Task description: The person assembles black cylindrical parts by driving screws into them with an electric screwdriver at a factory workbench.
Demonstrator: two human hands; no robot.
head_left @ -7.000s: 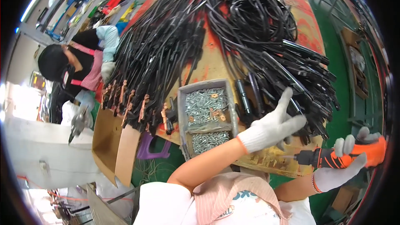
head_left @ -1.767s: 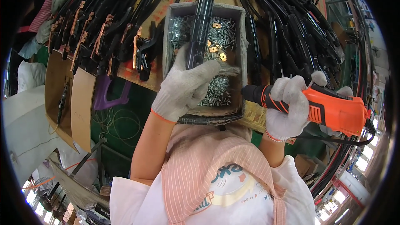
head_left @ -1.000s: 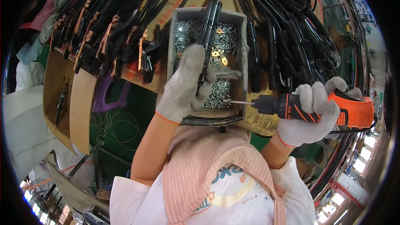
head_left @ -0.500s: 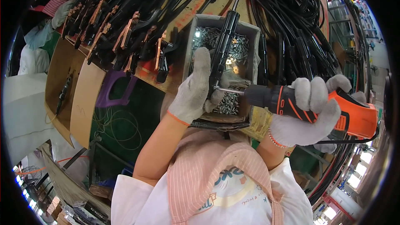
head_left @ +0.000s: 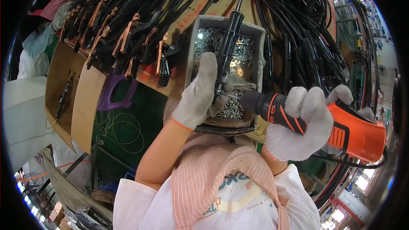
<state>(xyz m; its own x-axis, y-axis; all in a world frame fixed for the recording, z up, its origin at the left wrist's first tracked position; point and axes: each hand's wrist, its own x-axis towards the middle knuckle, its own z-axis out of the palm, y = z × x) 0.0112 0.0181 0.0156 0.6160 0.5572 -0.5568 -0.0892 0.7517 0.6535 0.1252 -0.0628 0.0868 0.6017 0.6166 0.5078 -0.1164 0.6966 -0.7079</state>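
Note:
My left hand (head_left: 198,91), in a grey knit glove, grips the lower end of a black tubular handle (head_left: 229,44) with a cable running from its top. The thumb points up along its left side; the other fingers are partly hidden behind it. My gloved right hand (head_left: 304,121) is wrapped round an orange and black power screwdriver (head_left: 360,138). The tool's thin bit points left and up at the handle's lower end, by a small shiny screw (head_left: 218,91); whether it touches is unclear. Beneath the handle stands a box (head_left: 260,61) of metal screws (head_left: 243,47).
Several black clamps with copper jaws (head_left: 128,34) lie at the table's left. Bundled black cables and handles (head_left: 304,47) cover the right. A cardboard box (head_left: 89,106) and purple stool (head_left: 113,93) stand at left. Another person's gloved hand (head_left: 64,15) shows at far left.
My right hand and the screwdriver have shifted left and down, and the tool now tilts more upward toward the handle. My left hand keeps its hold, with the handle nearly still.

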